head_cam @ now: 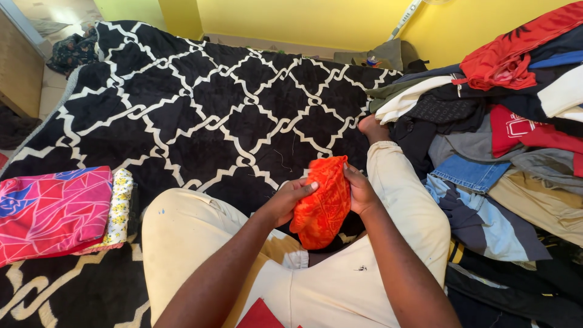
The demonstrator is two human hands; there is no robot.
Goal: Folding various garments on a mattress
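An orange patterned cloth (323, 203) is held bunched up over my lap, between my knees. My left hand (284, 200) grips its left edge, thumb on top. My right hand (359, 191) grips its right edge. I sit cross-legged in cream trousers (194, 234) on a black blanket with a white lattice pattern (200, 115). My bare foot (371, 127) shows beyond my right knee.
A folded pink and red cloth (51, 209) lies at my left on a yellow flowered one (121, 206). A large heap of mixed clothes (504, 140) fills the right side. Yellow wall (303, 21) behind; a wooden cabinet (18, 67) far left.
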